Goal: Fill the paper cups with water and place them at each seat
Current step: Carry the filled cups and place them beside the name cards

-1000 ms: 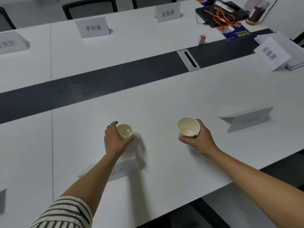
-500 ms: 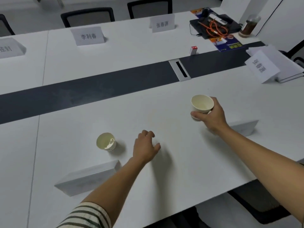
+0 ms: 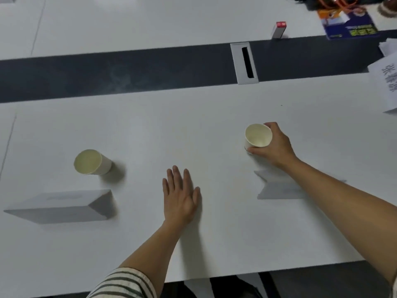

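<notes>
One paper cup is in the right hand. The fingers are curled round its far side and the thumb presses near its base, so the hand grips it. The cup's mouth faces up, low over the white table; whether its bottom touches the surface I cannot tell. How much water is inside is also not clear.

The second paper cup stands upright on the table, well apart from the first, at about 10 o'clock from the left hand. No hand touches it. Its inside looks pale yellow almost up to the rim.

The left hand lies between the two cups, nearer to the table's front edge. It is spread flat, palm down, fingers straight and a little apart, and it holds nothing. A striped sleeve shows at the lower end of this arm.

A folded white name card stands at about 7 o'clock from the free cup. Another folded card stands at about 5 o'clock from the held cup, partly under the right forearm.

Further out, at 12 o'clock, a dark strip runs across the table with a grey cable slot in it. Beyond it, at 1 o'clock, are a small red-topped box and a blue booklet. A third card with printed characters is at the right edge.
</notes>
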`<state>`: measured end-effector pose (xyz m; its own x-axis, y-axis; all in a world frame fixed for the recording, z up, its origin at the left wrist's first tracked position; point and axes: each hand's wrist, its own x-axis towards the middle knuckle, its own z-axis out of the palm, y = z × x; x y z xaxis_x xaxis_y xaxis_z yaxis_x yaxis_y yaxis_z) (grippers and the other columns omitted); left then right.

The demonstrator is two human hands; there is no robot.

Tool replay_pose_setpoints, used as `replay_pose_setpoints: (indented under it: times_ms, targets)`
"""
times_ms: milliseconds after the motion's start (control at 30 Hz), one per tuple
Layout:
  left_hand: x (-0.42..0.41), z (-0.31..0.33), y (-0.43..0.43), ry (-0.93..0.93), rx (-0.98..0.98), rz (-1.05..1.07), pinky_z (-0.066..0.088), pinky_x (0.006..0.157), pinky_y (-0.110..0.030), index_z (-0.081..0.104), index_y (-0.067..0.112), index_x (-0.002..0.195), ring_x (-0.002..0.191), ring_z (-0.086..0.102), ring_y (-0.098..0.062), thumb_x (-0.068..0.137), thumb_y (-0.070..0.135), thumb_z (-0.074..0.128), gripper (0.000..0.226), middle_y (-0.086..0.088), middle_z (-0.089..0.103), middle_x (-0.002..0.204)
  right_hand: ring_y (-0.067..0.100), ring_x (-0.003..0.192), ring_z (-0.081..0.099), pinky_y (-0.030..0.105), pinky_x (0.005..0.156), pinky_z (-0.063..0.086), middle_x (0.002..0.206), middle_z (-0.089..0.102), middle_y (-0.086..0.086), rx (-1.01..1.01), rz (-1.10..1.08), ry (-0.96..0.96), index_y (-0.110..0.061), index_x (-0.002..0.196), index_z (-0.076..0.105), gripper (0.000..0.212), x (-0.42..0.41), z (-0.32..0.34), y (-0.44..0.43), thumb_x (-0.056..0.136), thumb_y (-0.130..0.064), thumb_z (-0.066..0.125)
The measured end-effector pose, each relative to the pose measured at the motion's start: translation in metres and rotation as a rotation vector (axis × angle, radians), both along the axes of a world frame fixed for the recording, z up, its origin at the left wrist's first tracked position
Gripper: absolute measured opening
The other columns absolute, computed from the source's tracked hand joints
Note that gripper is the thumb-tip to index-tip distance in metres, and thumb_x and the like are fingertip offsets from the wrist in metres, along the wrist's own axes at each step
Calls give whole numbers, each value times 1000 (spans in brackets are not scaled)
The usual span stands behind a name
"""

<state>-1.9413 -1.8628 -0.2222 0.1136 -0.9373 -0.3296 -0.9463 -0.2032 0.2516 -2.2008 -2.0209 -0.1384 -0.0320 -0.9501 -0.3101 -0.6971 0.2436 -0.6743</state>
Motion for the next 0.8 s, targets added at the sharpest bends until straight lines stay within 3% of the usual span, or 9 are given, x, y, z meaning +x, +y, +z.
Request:
replay_pose_setpoints:
  times_ms: [167, 333, 467, 567, 633, 700, 800]
  targets:
    - [-7, -18, 5, -42, -58, 53, -16, 120, -42, -4, 20, 156, 149, -23, -26, 100, 56, 16, 70, -12, -15, 163, 18, 98, 52, 27, 80, 38, 110, 55, -6, 35, 100, 9, -22, 129, 43, 75, -21, -16, -4, 69, -21, 87]
    - [-6, -19, 7, -59, -64, 55, -15, 120, -43, -10, 23, 155, 148, -25, -24, 99, 58, 16, 71, -9, -20, 162, 21, 111, 52, 30, 87, 41, 123, 54, -7, 58, 162, -8, -31, 138, 38, 86, -29, -18, -5, 68, -20, 87]
    - [-2, -18, 4, -9, -18, 16, -14, 120, -44, -13, 24, 154, 147, -27, -25, 97, 62, 9, 73, -9, -23, 160, 21, 121, 50, 42, 99, 43, 137, 48, -5, 61, 190, 85, -38, 144, 29, 101, -32, -3, -6, 63, -37, 89]
    - [8, 0, -1, -31, 99, -70, -9, 122, -44, -9, 20, 156, 148, -23, -29, 98, 62, 19, 77, -12, -22, 161, 20, 128, 45, 44, 99, 43, 143, 43, -3, 26, 241, 182, -39, 144, 29, 99, -30, 21, -3, 63, -44, 87]
    - [17, 21, -8, -41, 183, -119, 10, 122, -44, 8, 18, 157, 152, -7, -31, 99, 52, 39, 74, -13, -7, 164, 22, 129, 45, 41, 96, 42, 145, 41, 0, -2, 279, 236, -37, 144, 31, 91, -25, 39, 3, 69, -44, 83]
    - [26, 49, -8, 3, 240, -104, 33, 110, -42, 33, 19, 147, 146, 22, -29, 96, 39, 51, 58, -8, 24, 155, 24, 126, 46, 38, 91, 41, 145, 42, 0, -38, 306, 278, -34, 143, 35, 81, -16, 54, 14, 75, -43, 79]
    - [38, 86, 10, 73, 288, -32, 41, 101, -37, 43, 22, 143, 128, 47, -24, 98, 42, 49, 49, -5, 51, 139, 24, 121, 51, 37, 90, 44, 141, 47, 0, -92, 346, 297, -28, 139, 43, 66, 7, 73, 35, 82, -41, 73]
